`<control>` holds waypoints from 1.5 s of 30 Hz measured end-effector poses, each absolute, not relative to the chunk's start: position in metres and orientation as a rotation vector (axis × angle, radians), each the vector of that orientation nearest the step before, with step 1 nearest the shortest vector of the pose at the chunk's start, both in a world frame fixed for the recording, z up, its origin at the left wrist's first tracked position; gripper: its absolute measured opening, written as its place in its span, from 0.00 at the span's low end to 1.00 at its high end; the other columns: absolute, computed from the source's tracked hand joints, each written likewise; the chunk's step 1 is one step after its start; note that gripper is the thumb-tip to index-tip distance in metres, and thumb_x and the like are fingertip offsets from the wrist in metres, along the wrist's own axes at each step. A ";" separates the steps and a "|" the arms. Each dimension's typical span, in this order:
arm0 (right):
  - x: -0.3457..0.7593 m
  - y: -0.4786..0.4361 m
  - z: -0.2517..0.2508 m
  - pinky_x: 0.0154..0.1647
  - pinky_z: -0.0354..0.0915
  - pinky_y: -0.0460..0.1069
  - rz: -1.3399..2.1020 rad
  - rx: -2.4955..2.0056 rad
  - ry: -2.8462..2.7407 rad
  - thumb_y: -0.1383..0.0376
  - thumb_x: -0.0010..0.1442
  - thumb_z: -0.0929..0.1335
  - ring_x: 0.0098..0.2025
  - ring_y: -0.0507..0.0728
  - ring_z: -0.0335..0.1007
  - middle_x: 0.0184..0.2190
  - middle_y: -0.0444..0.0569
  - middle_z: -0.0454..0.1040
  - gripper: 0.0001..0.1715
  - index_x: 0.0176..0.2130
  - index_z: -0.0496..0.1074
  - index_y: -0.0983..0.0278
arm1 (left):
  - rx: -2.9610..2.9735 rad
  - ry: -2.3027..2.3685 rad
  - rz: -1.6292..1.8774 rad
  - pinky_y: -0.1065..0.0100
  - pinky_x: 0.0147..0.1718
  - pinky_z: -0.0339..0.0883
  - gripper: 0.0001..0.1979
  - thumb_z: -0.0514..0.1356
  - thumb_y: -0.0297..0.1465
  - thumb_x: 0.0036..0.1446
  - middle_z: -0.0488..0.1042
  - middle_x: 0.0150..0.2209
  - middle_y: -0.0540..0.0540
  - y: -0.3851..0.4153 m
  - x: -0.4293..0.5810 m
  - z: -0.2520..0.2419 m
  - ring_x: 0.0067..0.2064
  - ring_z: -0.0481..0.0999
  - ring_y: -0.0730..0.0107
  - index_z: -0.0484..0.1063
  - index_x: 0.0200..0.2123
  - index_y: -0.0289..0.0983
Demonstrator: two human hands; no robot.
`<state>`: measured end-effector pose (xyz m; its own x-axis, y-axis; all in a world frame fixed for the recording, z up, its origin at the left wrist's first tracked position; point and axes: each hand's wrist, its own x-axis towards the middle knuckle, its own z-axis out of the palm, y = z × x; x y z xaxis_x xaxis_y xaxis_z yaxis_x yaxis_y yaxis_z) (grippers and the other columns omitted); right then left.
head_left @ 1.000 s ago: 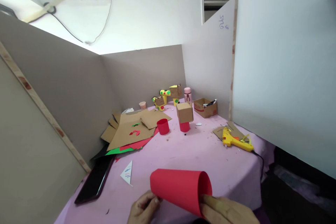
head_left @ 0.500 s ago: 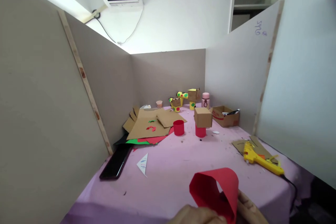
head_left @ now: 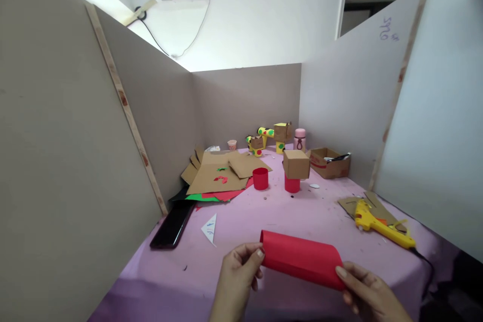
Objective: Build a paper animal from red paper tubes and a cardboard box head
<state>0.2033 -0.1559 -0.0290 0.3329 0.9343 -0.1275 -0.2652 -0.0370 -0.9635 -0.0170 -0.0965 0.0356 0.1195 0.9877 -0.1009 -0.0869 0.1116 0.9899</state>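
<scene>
A curled sheet of red paper (head_left: 302, 259) is held lengthwise above the near part of the table. My left hand (head_left: 241, 271) pinches its left end between thumb and fingers. At the right end, my right hand (head_left: 364, 284) grips the paper with the thumb in front. Beyond it stand a short red paper ring (head_left: 260, 179) and a red cylinder (head_left: 292, 184) with a small cardboard box (head_left: 296, 164) on top. The red ring and the cylinder stand apart from each other.
A yellow glue gun (head_left: 383, 226) lies on cardboard at right, its cord trailing off the edge. At left are a black phone (head_left: 172, 226) and cardboard sheets (head_left: 215, 176). An open box (head_left: 329, 164), pink bottle (head_left: 300, 140) and yellow spotted figures (head_left: 266, 133) stand farther back.
The red paper has turned from an open end facing the camera to lying sideways across the view. My hands have moved apart to its two ends. The camera view has shifted slightly.
</scene>
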 end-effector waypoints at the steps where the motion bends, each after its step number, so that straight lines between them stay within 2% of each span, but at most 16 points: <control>1: 0.202 -0.156 -0.027 0.13 0.56 0.42 1.125 -1.223 -0.699 0.50 0.37 0.77 0.14 0.48 0.61 0.13 0.40 0.68 0.21 0.24 0.76 0.63 | 1.097 1.102 1.084 0.75 0.15 0.50 0.19 0.66 0.40 0.36 0.63 0.14 0.54 -0.093 -0.018 0.031 0.17 0.58 0.78 0.78 0.29 0.30; 5: 0.198 -0.154 -0.021 0.12 0.50 0.40 1.142 -1.223 -0.645 0.51 0.38 0.77 0.11 0.46 0.55 0.09 0.37 0.63 0.20 0.23 0.74 0.64 | 1.068 1.129 1.087 0.77 0.16 0.50 0.18 0.65 0.40 0.39 0.63 0.14 0.55 -0.089 -0.020 0.022 0.17 0.57 0.80 0.77 0.30 0.30; 9: 0.196 -0.153 -0.017 0.12 0.45 0.40 1.163 -1.229 -0.650 0.51 0.39 0.77 0.10 0.43 0.52 0.08 0.35 0.61 0.22 0.23 0.72 0.65 | 1.044 1.135 1.070 0.77 0.16 0.52 0.18 0.67 0.39 0.37 0.66 0.15 0.54 -0.089 -0.022 0.019 0.18 0.62 0.79 0.77 0.29 0.32; 14: 0.198 -0.151 -0.012 0.12 0.45 0.39 1.188 -1.206 -0.667 0.50 0.39 0.77 0.10 0.42 0.52 0.09 0.35 0.62 0.23 0.23 0.71 0.65 | 1.019 1.119 0.999 0.77 0.16 0.54 0.19 0.68 0.41 0.34 0.72 0.19 0.51 -0.087 -0.022 0.015 0.20 0.68 0.76 0.76 0.28 0.34; 20: 0.201 -0.148 -0.013 0.13 0.48 0.39 1.211 -1.186 -0.728 0.50 0.43 0.75 0.11 0.44 0.56 0.09 0.37 0.64 0.22 0.24 0.71 0.65 | 1.053 1.116 0.976 0.77 0.19 0.58 0.20 0.70 0.43 0.32 0.73 0.16 0.50 -0.084 -0.027 0.010 0.19 0.69 0.76 0.77 0.24 0.33; 25: 0.200 -0.148 -0.013 0.12 0.48 0.39 1.214 -1.194 -0.794 0.43 0.47 0.70 0.12 0.45 0.57 0.10 0.39 0.65 0.27 0.24 0.70 0.66 | 1.110 1.143 1.046 0.75 0.21 0.62 0.19 0.69 0.43 0.36 0.75 0.19 0.49 -0.085 -0.029 0.005 0.22 0.71 0.74 0.78 0.28 0.33; 30: 0.201 -0.150 -0.015 0.14 0.48 0.41 1.179 -1.268 -0.860 0.45 0.44 0.72 0.11 0.46 0.55 0.09 0.39 0.65 0.26 0.22 0.69 0.65 | 1.137 1.164 1.036 0.74 0.22 0.63 0.19 0.69 0.43 0.36 0.75 0.18 0.49 -0.087 -0.027 0.003 0.22 0.72 0.72 0.78 0.28 0.34; 33: 0.203 -0.150 -0.016 0.15 0.46 0.42 1.128 -1.297 -0.902 0.46 0.46 0.71 0.11 0.46 0.52 0.08 0.37 0.62 0.25 0.21 0.68 0.64 | 1.149 1.156 1.034 0.74 0.22 0.62 0.19 0.69 0.44 0.37 0.74 0.18 0.50 -0.087 -0.027 0.003 0.22 0.71 0.71 0.78 0.28 0.34; 39: 0.203 -0.149 -0.013 0.17 0.45 0.43 1.040 -1.306 -0.938 0.45 0.47 0.70 0.13 0.45 0.50 0.13 0.34 0.58 0.26 0.21 0.67 0.64 | 1.271 1.154 0.986 0.74 0.22 0.57 0.17 0.66 0.44 0.43 0.73 0.18 0.50 -0.089 -0.031 0.006 0.22 0.67 0.72 0.78 0.29 0.34; 45: 0.205 -0.151 -0.015 0.18 0.44 0.44 1.042 -1.303 -0.980 0.45 0.48 0.70 0.14 0.46 0.50 0.13 0.35 0.58 0.25 0.21 0.68 0.64 | 1.244 0.995 0.991 0.72 0.29 0.59 0.12 0.65 0.39 0.44 0.73 0.22 0.50 -0.091 -0.029 0.014 0.27 0.68 0.71 0.76 0.24 0.35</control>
<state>0.2052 -0.1506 -0.0153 0.2593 0.9656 -0.0182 -0.0409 -0.0078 -0.9991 -0.0294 -0.0914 0.0137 0.2716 0.9611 -0.0504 -0.0465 0.0654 0.9968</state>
